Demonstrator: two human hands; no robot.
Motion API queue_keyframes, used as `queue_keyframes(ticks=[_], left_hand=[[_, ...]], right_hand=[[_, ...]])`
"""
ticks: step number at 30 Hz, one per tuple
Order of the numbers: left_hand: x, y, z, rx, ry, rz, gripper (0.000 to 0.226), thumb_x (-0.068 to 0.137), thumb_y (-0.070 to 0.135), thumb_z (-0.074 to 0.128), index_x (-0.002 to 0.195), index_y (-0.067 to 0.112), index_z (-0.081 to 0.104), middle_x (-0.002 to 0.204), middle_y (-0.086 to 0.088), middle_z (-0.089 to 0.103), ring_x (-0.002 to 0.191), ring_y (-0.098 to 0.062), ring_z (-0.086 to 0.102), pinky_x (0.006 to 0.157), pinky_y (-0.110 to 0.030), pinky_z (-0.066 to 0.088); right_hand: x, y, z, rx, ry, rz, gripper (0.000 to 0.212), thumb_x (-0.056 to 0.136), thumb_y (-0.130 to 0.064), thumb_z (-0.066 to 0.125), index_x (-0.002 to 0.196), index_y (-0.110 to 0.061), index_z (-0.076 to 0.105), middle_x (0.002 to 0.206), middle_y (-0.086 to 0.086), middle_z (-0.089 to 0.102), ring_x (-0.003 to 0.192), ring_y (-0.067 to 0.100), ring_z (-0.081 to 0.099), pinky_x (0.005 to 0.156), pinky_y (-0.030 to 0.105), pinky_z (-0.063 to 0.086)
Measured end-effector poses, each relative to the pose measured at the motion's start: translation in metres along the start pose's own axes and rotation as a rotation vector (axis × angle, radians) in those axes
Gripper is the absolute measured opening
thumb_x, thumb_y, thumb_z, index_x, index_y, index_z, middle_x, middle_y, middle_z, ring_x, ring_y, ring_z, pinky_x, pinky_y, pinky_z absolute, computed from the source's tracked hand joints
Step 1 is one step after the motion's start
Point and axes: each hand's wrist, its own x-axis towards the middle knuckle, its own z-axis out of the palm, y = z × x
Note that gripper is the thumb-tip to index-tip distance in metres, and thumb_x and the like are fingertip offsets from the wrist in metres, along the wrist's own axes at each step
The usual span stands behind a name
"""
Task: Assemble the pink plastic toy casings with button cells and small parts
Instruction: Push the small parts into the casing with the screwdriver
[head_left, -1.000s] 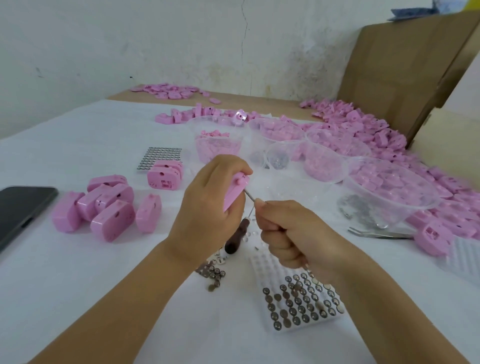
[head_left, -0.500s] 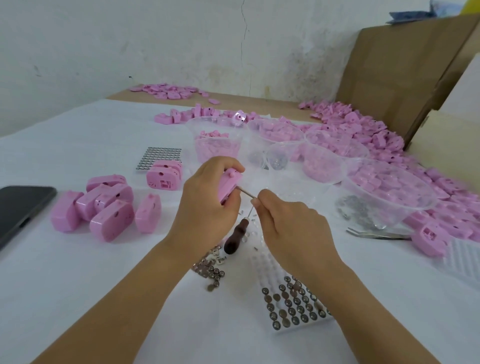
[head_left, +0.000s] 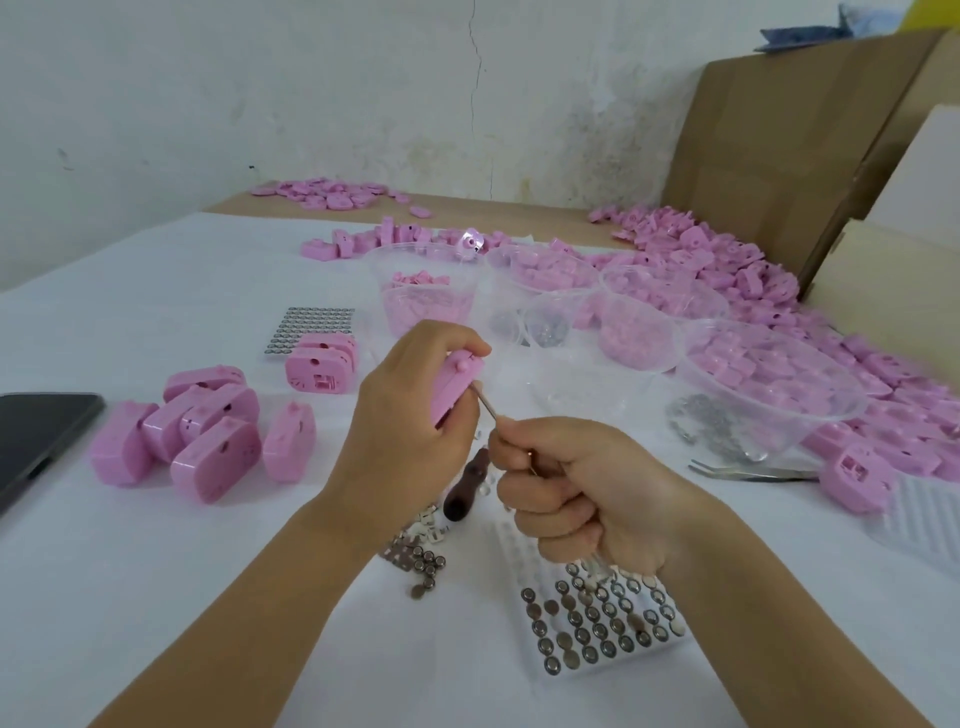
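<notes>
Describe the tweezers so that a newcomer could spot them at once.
Start at the biggest clear bowl of pink parts, on the right of the white table. Just in front of its near wall, flat on the table, lie the tweezers. Unlike the pink casing beside them, they are long, thin and silvery.

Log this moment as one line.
left hand: grips pink casing | right hand: grips thin tool, tip at casing

Left hand (head_left: 410, 415) grips a pink casing (head_left: 454, 384); right hand (head_left: 582, 488) pinches a thin rod (head_left: 491, 405) against it.
</notes>
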Motion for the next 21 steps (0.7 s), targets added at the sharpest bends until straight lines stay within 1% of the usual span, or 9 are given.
queue_keyframes(ticks=[1,3,5,6,8,11,15,18,21], left_hand=[[0.000,-0.001,0.001,0.009,0.004,-0.035,0.037,0.077,-0.012,0.059,0.097,0.017,0.055,0.091,0.021,0.052,0.082,0.012,0.051,0.066,-0.003,0.040],[-0.002,-0.004,0.004,0.008,0.010,-0.108,0.042,0.077,-0.012,0.061,0.097,0.024,0.053,0.090,0.023,0.052,0.081,0.013,0.052,0.063,-0.002,0.040],[-0.003,-0.006,0.006,-0.001,0.004,-0.149,0.042,0.078,-0.011,0.061,0.097,0.026,0.053,0.088,0.024,0.052,0.078,0.012,0.053,0.059,-0.003,0.042],[-0.004,-0.006,0.006,-0.004,-0.004,-0.152,0.042,0.078,-0.011,0.060,0.097,0.026,0.053,0.088,0.024,0.051,0.077,0.011,0.054,0.058,-0.004,0.042],[-0.005,-0.006,0.007,0.002,-0.032,-0.125,0.040,0.077,-0.013,0.059,0.097,0.023,0.055,0.088,0.024,0.051,0.076,0.010,0.053,0.059,-0.006,0.043],[-0.003,-0.005,0.004,-0.017,-0.061,-0.084,0.039,0.075,-0.015,0.059,0.093,0.019,0.058,0.088,0.021,0.054,0.077,0.009,0.054,0.061,-0.005,0.043],[-0.001,-0.002,0.000,-0.100,-0.076,-0.068,0.042,0.074,-0.016,0.063,0.089,0.022,0.056,0.085,0.016,0.059,0.074,0.009,0.057,0.062,-0.003,0.041],[0.000,0.002,-0.003,-0.165,-0.053,-0.057,0.036,0.076,-0.002,0.064,0.089,0.030,0.055,0.086,0.014,0.061,0.079,0.003,0.059,0.068,-0.006,0.043],[0.000,-0.001,-0.002,-0.155,-0.053,-0.086,0.039,0.076,-0.003,0.065,0.088,0.032,0.054,0.086,0.015,0.061,0.081,0.004,0.058,0.068,-0.005,0.042]], right_hand=[[0.003,0.004,0.002,-0.175,0.129,-0.085,0.040,0.100,-0.029,0.035,0.061,-0.019,0.040,0.043,-0.010,0.026,0.035,0.005,0.018,0.035,0.016,0.018],[0.008,0.012,0.006,-0.786,0.442,-0.282,0.036,0.101,-0.032,0.033,0.067,-0.020,0.036,0.044,-0.009,0.036,0.039,0.007,0.029,0.043,0.022,0.027],[0.014,0.020,0.006,-1.314,0.658,-0.325,0.030,0.101,-0.038,0.026,0.076,-0.022,0.030,0.053,-0.006,0.037,0.046,0.013,0.033,0.049,0.029,0.030],[0.015,0.023,0.007,-1.417,0.717,-0.319,0.029,0.101,-0.039,0.022,0.078,-0.022,0.028,0.056,-0.005,0.036,0.047,0.014,0.033,0.050,0.031,0.030],[0.015,0.025,0.008,-1.319,0.720,-0.337,0.035,0.100,-0.040,0.024,0.072,-0.020,0.028,0.053,-0.006,0.035,0.045,0.012,0.032,0.048,0.028,0.028],[0.013,0.021,0.009,-0.752,0.518,-0.320,0.048,0.100,-0.038,0.033,0.056,-0.020,0.028,0.040,-0.011,0.030,0.034,0.006,0.026,0.040,0.015,0.023],[0.007,0.013,0.002,-0.051,0.133,-0.010,0.053,0.098,-0.038,0.036,0.047,-0.022,0.032,0.041,-0.011,0.019,0.033,0.005,0.011,0.033,0.010,0.013],[0.002,0.003,0.000,0.206,-0.133,0.098,0.042,0.084,-0.042,0.042,0.047,-0.022,0.038,0.044,-0.011,0.012,0.037,0.007,0.006,0.032,0.010,0.009],[0.003,0.003,0.005,0.298,-0.155,0.077,0.038,0.085,-0.039,0.042,0.052,-0.020,0.048,0.047,-0.009,0.010,0.036,0.007,0.007,0.030,0.010,0.011]])
